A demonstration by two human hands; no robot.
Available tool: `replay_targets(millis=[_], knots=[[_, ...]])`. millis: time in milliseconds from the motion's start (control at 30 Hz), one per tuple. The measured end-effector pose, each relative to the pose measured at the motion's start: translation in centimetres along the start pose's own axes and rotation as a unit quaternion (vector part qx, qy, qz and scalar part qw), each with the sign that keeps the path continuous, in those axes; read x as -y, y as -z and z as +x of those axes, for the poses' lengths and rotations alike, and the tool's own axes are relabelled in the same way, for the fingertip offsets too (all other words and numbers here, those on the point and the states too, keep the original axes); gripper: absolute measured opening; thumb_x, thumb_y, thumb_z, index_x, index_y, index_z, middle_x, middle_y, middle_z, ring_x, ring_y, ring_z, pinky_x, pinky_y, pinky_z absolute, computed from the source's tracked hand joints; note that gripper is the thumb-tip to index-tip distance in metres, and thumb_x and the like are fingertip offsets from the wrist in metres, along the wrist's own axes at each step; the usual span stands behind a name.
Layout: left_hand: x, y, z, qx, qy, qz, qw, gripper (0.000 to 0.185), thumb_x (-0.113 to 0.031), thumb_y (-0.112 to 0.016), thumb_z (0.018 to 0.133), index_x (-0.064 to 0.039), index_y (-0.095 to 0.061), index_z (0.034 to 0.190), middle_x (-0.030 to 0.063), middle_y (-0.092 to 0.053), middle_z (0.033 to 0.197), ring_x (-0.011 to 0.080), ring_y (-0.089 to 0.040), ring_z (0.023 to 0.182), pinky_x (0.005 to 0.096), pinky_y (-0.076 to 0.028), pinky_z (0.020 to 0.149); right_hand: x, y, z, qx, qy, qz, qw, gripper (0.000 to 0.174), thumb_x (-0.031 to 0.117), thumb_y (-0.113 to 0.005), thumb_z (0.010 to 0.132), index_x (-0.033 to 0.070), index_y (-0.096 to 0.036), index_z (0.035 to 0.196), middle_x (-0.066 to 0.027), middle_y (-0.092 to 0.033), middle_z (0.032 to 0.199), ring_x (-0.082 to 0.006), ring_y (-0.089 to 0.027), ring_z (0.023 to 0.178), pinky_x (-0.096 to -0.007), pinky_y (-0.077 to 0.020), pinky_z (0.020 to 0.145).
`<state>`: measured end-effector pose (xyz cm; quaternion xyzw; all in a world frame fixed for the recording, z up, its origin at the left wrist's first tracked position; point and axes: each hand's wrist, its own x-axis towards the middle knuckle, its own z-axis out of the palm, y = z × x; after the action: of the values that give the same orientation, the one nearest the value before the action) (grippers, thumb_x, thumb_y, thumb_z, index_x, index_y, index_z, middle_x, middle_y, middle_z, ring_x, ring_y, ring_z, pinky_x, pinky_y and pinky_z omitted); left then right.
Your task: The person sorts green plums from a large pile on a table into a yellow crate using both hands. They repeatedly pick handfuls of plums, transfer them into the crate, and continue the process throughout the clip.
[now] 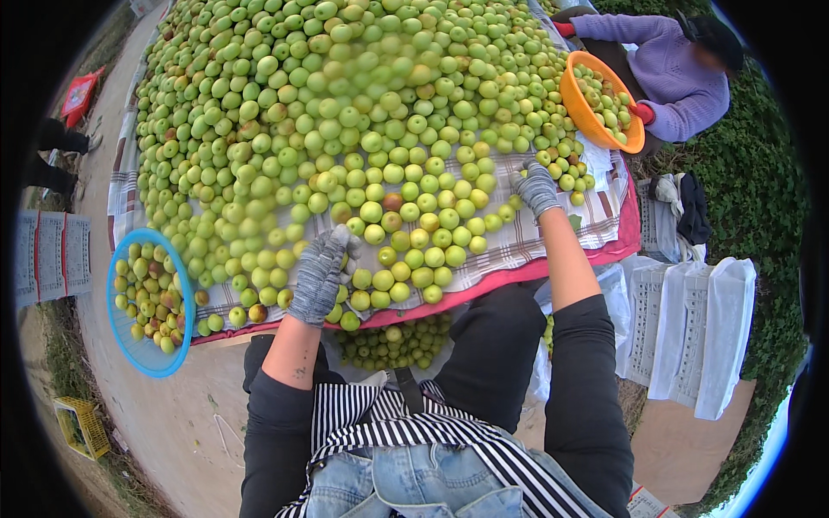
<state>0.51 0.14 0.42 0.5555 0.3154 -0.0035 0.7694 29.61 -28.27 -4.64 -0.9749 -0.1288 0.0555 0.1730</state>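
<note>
A big heap of round green jujube-like fruit [363, 123] covers a plaid cloth [511, 256] with a red border; some fruits have brown patches. My left hand [324, 275], in a grey knit glove, is at the near side of the heap. Its fingers bend towards loose fruits, and whether any is gripped is hidden. Farther right, my right hand [536, 186], gloved alike, rests by a small cluster of fruit [567, 171]. Its bent fingertips touch or nearly touch the fruits there. More fruit [395, 346] lies lower down, between my legs, below the cloth's edge.
A blue plastic basket [184, 324] of browner fruit stands at the left corner. On the right, a person [673, 78] in red gloves holds an orange basket [570, 97] of fruit. Stacked plastic-lined crates [686, 330] stand at right; a yellow crate [97, 434] sits lower left.
</note>
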Motion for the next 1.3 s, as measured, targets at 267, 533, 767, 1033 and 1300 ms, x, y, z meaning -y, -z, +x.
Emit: replay_targets(millis=[267, 533, 767, 1033, 1300], knots=[[1.8, -1.8, -0.7, 0.113, 0.158, -0.25, 0.949, 0.048, -0.042, -0.046, 0.091, -0.007, -0.049, 0.058, 0.0099, -0.059, 0.072, 0.0182, -0.057, 0.058, 0.025, -0.045, 0.043, 7.9, 3.1, -10.3, 0.118, 0.02, 0.416, 0.901, 0.012, 0.019, -0.053, 0.086, 0.008, -0.057, 0.084, 0.0015, -0.052, 0.065, -0.0054, -0.047, 0.062, -0.0198, -0.0387, 0.054], [2.7, -1.4, 0.7, 0.164, 0.142, -0.435, 0.874, 0.047, -0.038, -0.04, 0.093, 0.005, -0.054, 0.107, 0.0166, -0.056, 0.104, 0.0283, -0.058, 0.093, 0.0389, -0.051, 0.082, 15.5, 1.0, -14.8, 0.28, 0.022, 0.522, 0.806, 0.02, 0.01, -0.051, 0.087, 0.001, -0.057, 0.102, -0.0017, -0.059, 0.082, -0.0068, -0.055, 0.069, -0.0195, -0.0464, 0.054], [4.3, -1.4, 1.5, 0.229, -0.127, -0.252, 0.932, 0.049, -0.038, -0.05, 0.085, -0.011, -0.045, 0.125, 0.002, -0.042, 0.129, 0.0181, -0.041, 0.116, 0.0357, -0.034, 0.097, 16.6, -0.5, -15.7, 0.256, 0.116, 0.504, 0.816, 0.032, 0.007, -0.059, 0.081, 0.002, -0.055, 0.112, -0.0074, -0.059, 0.1, -0.0144, -0.057, 0.086, -0.0275, -0.0481, 0.077], [5.2, -1.6, 1.9, 0.17, -0.019, -0.314, 0.934, 0.042, -0.025, -0.052, 0.086, -0.004, -0.045, 0.122, 0.0058, -0.052, 0.118, 0.0178, -0.049, 0.109, 0.0332, -0.045, 0.088, 18.3, -2.9, -16.2, 0.18, 0.224, 0.366, 0.885, 0.045, 0.01, -0.07, 0.071, 0.004, -0.055, 0.113, -0.0102, -0.057, 0.107, -0.0216, -0.054, 0.102, -0.032, -0.0423, 0.091], [1.9, -0.8, 0.2, 0.149, 0.071, -0.386, 0.908, 0.046, -0.02, -0.057, 0.084, -0.004, -0.044, 0.125, 0.0089, -0.051, 0.118, 0.0204, -0.051, 0.109, 0.0361, -0.046, 0.09, 18.3, -1.0, -15.3, 0.32, 0.128, 0.558, 0.754, 0.047, 0.006, -0.066, 0.074, 0.002, -0.051, 0.118, -0.0085, -0.056, 0.113, -0.0171, -0.051, 0.106, -0.0297, -0.0424, 0.091]])
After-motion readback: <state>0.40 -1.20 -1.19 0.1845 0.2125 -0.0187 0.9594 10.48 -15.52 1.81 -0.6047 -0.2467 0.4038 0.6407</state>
